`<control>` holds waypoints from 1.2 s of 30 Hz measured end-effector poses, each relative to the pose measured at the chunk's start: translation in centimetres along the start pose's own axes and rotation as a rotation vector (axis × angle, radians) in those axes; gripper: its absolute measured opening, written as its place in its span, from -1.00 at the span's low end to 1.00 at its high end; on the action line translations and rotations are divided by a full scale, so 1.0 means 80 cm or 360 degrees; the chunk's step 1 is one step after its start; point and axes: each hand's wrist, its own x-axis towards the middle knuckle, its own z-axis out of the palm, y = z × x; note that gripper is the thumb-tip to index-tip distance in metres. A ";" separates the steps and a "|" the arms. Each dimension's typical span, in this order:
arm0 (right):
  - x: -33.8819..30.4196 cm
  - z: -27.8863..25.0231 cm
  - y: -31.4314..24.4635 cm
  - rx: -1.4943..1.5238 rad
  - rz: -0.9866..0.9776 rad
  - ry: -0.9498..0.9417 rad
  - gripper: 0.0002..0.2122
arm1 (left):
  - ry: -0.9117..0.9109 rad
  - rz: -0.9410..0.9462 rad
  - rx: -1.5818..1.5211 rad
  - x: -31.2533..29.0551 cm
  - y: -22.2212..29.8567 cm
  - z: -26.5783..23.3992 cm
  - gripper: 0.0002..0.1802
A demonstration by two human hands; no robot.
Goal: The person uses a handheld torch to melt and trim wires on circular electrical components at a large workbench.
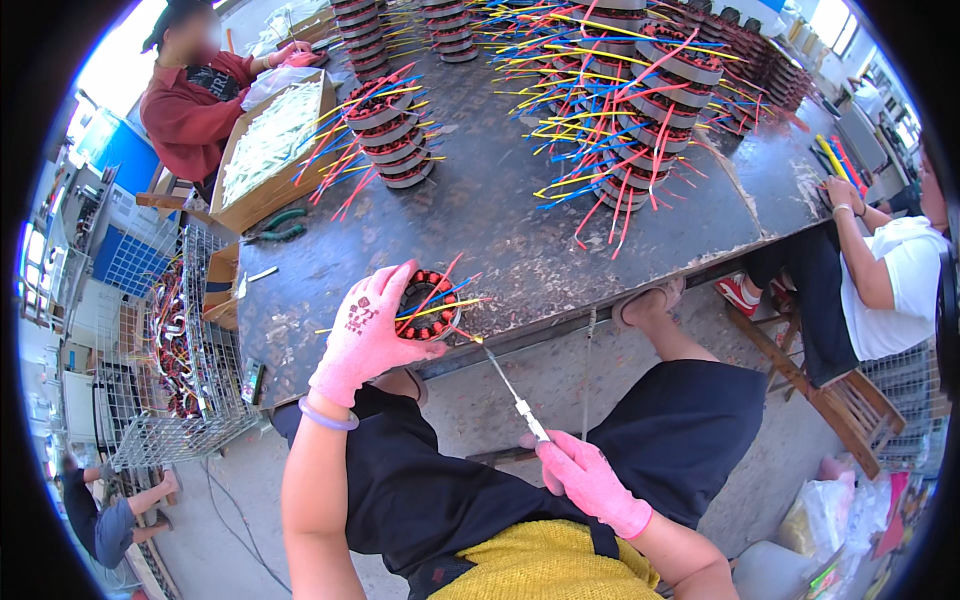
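The left hand (368,318), in a pink glove, is clamped on a wound metal ring (447,322), opened about as wide as the ring: fingers at its 10 o'clock, thumb along its 6. Whether the ring rests on the table (480,210) or is lifted just over its near edge, I cannot tell. Red, blue and yellow wires (443,292) cross it.

At the ring's 4 to 5 o'clock, the right hand (592,483) has its fingers wrapped closely around a white-handled tool (526,412), whose tip meets a small bright spot near a red wire.

Farther out, green-handled pliers (280,233) lie at 10 o'clock, a cardboard box (262,203) between 10 and 11, a stack of rings (392,140) between 11 and 12.
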 end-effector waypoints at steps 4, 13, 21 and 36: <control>0.000 -0.003 0.004 -0.0007 0.0013 -0.0003 -0.67 | 0.0014 0.0006 0.0017 0.000 0.002 -0.002 0.13; 0.000 0.000 -0.004 -0.0081 0.0003 0.0006 -0.66 | -0.0003 0.0000 0.0024 0.000 0.002 -0.002 0.14; -0.001 0.000 -0.003 -0.0055 0.0014 0.0017 -0.67 | -0.0023 -0.0012 0.0015 0.002 0.004 -0.002 0.13; 0.000 -0.001 -0.002 -0.0017 -0.0011 0.0000 -0.67 | -0.0019 0.0020 0.0032 0.000 0.000 0.001 0.15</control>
